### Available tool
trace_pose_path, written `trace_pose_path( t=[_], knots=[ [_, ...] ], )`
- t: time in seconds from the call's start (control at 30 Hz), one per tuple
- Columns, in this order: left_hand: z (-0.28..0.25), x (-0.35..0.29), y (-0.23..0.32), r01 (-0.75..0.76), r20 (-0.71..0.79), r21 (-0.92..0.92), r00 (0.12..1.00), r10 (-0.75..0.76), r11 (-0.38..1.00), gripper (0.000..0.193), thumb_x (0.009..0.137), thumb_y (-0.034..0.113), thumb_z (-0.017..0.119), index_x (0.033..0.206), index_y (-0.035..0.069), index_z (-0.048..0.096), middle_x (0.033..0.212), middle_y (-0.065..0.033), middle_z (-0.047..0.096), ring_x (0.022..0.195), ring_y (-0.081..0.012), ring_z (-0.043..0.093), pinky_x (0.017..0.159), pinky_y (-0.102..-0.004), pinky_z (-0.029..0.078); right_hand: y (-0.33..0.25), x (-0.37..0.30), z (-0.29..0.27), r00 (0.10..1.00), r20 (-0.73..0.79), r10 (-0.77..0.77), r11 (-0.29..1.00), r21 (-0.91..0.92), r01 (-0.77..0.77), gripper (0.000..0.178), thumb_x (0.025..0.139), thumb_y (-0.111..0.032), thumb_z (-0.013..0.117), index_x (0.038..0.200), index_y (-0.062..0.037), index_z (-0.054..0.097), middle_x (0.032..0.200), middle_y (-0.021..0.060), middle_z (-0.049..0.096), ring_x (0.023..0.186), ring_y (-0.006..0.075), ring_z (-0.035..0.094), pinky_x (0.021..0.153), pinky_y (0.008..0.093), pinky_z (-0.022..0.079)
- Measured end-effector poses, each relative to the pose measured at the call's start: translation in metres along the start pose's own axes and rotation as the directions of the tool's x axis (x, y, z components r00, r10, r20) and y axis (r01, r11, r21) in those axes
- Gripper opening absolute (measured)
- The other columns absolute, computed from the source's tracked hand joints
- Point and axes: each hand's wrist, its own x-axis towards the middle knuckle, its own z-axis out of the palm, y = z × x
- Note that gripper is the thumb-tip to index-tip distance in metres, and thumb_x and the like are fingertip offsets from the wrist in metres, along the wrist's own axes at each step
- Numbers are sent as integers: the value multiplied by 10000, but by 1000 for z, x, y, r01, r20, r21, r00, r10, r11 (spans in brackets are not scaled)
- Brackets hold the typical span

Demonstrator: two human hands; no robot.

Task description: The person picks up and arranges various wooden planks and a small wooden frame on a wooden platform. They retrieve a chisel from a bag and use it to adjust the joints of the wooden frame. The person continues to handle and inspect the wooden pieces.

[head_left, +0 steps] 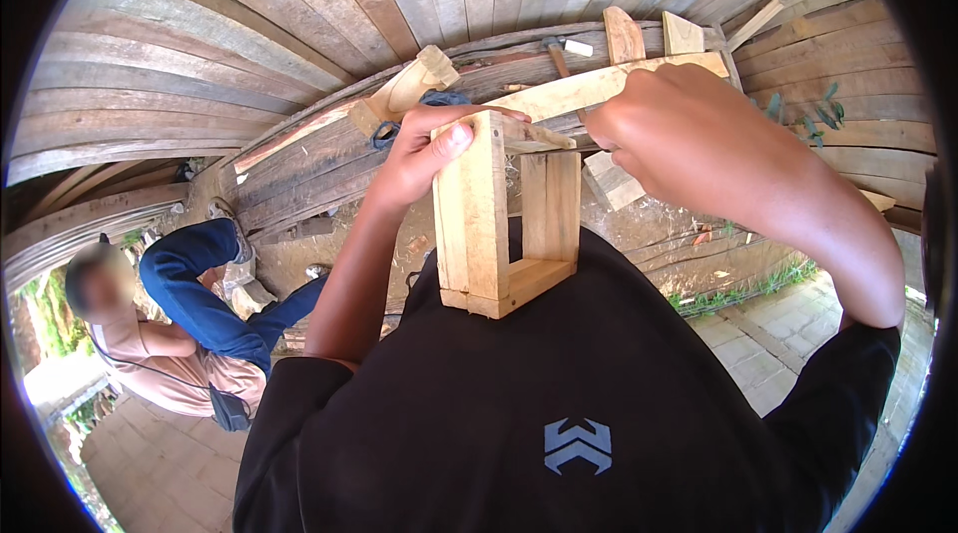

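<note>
A small four-sided frame of pale wooden boards [474,219] stands upright against my black shirt, its middle open. My left hand [424,156] is closed on its upper left corner, thumb on the near face and fingers over the top. Dark nail heads show at some of its corners. Just right of the frame's top, my right hand [644,134] is curled into a fist, knuckles up. Whatever it grips is hidden beneath the fingers. A short pale wood block [613,182] shows under that hand; I cannot tell whether they touch.
Beyond my hands lies a weathered bench with a long pale plank [599,87], a hammer-like tool [557,56], a white object [577,48] and blue cord or cloth [442,99]. Timber offcuts [625,36] stand behind. At left, a person [190,333] sits near the plank wall [180,54].
</note>
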Motion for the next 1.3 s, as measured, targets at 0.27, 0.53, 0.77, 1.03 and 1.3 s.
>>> trace_pose_path(
  t=[0.27, 0.53, 0.77, 1.03, 1.3],
  knots=[
    [-18, -5, -17, -53, 10, 82, 999, 53, 995, 596, 675, 444, 780, 985, -49, 653, 881, -84, 652, 812, -142, 594, 732, -272, 462, -8, 7, 10, 997, 80, -9, 998, -55, 13, 35, 673, 46, 629, 692, 19, 643, 668, 195, 618, 679, 340, 660, 591, 408, 523],
    [-20, -4, -4, -18, 44, 68, 999, 15, 998, 620, 586, 382, 838, 1011, -31, 656, 949, -90, 667, 861, -150, 596, 788, -291, 457, 5, 21, 1, 985, 165, 51, 998, -31, -47, 37, 750, -17, 635, 721, 5, 639, 649, 178, 606, 693, 333, 647, 662, 425, 512],
    [-17, -8, 3, -22, 27, 20, 999, 21, 1000, 671, 590, 401, 817, 1081, -28, 656, 1047, -128, 674, 1016, -223, 619, 911, -351, 450, 8, 9, -6, 987, 136, 87, 996, -33, -84, 72, 750, -31, 654, 699, 5, 617, 635, 177, 592, 678, 340, 631, 645, 435, 495],
    [-21, 1, 14, -52, 87, 65, 995, 47, 997, 590, 628, 446, 813, 917, -32, 624, 961, -142, 659, 989, -245, 639, 874, -356, 472, 1, 3, -2, 997, -4, -81, 994, -76, 81, 20, 667, 53, 617, 668, 33, 615, 658, 203, 581, 676, 344, 641, 591, 406, 501],
    [-6, 16, 45, -50, 123, 503, 992, -14, 863, 387, 721, 288, 704, 913, -37, 619, 916, -152, 681, 932, -234, 661, 843, -335, 488, 1, 13, -2, 997, -2, -73, 992, -105, 72, 9, 677, 24, 632, 679, 23, 641, 617, 196, 586, 618, 334, 643, 561, 400, 499]
  ],
)
